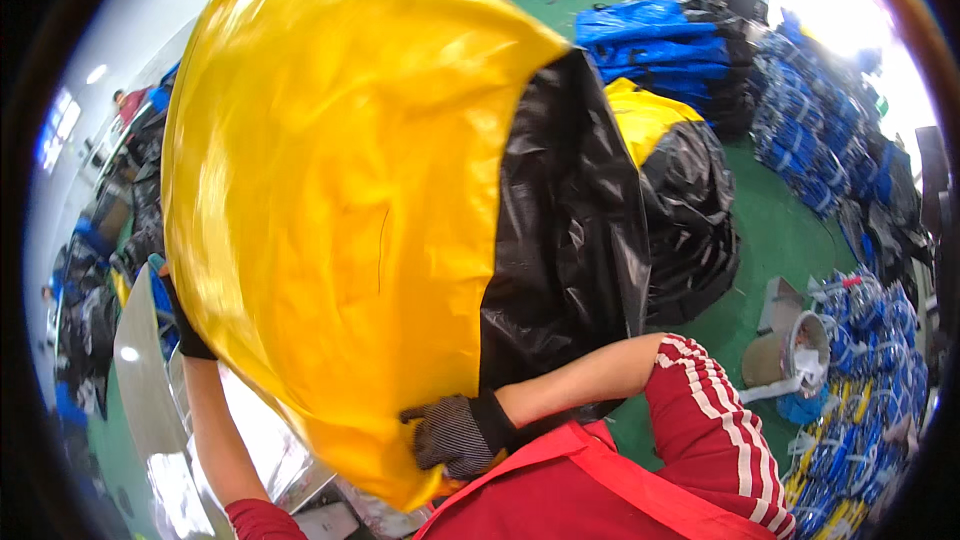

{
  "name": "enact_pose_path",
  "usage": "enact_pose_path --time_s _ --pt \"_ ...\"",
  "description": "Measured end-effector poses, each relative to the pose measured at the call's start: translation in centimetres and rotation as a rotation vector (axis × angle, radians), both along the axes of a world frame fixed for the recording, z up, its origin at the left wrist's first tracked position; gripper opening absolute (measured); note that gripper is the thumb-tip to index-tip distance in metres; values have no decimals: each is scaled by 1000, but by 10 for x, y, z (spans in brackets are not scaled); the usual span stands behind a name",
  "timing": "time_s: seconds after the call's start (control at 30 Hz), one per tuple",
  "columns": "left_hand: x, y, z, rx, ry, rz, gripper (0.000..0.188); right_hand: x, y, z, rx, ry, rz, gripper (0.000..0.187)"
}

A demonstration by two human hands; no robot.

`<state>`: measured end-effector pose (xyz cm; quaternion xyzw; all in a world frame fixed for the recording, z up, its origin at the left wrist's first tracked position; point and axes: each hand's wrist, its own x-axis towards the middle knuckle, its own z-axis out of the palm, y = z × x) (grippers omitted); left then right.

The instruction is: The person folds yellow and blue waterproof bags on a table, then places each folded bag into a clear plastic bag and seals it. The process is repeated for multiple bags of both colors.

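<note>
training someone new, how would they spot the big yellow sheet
From the green floor at right, come left to the big yellow sheet with a black section on its right side. A similarly coloured bundle sits behind it, but only this sheet has the gloved right hand on its lower part.

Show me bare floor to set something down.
Green floor lies bare between the yellow-topped bundle and the blue stacks at right. Lower right is crowded by the bin and nearer blue bundles; the yellow-and-black sheet hides the middle.
</note>
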<state>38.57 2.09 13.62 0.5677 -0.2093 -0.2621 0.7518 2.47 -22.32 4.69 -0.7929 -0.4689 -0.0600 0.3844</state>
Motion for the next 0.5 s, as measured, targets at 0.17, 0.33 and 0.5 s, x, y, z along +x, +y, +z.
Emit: enact_pose_path --time_s 0.17,0.33,0.5 --pt "-38 93 22 110 -183 224 57 14 -50 50 -518 333 84 53" --pt "-113 115 -35 62 -48 401 49 69 -218 64 -327 -141 -1705 62" --pt "-145 101 -56 1203 -625 549 44 99 -295 -26 -571 520 -1524 71"
